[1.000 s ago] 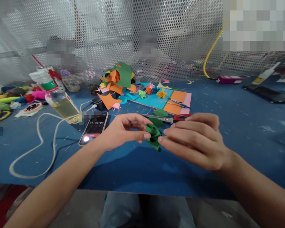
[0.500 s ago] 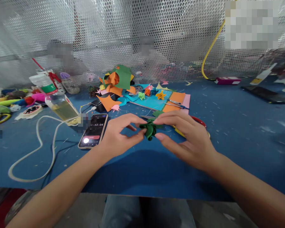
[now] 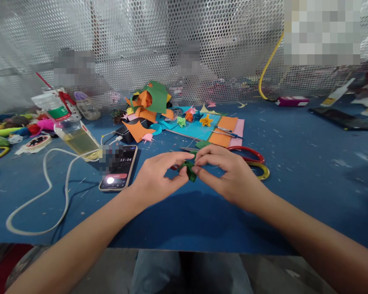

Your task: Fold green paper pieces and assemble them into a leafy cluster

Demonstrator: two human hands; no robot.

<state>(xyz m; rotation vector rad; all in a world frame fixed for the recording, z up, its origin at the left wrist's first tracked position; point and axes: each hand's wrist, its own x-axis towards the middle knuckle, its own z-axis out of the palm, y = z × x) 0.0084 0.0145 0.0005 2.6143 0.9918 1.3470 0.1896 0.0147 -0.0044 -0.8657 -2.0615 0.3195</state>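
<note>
A small dark green paper flower (image 3: 189, 171) is held above the blue table, between both hands. My left hand (image 3: 159, 173) grips it from the left with thumb and fingers. From the right, the thumb and fingertips of my right hand (image 3: 227, 173) pinch its edge, hiding part of the petals. Just behind the hands lie scissors (image 3: 248, 154) with one red and one yellow handle loop, their blades partly covered by my right hand. A scrap of green paper (image 3: 202, 144) shows beyond my fingers.
A phone (image 3: 119, 169) and a looped white cable (image 3: 46, 183) lie left, by a tilted bottle (image 3: 75, 134). Behind are a paper scrap heap (image 3: 153, 100) and small folded flowers on blue sheets (image 3: 190, 132). A perforated metal screen (image 3: 135, 53) rises at the back.
My right hand has moved left and closed its fingertips on the green flower, which has turned in my fingers. More of the scissors' handles shows now.
</note>
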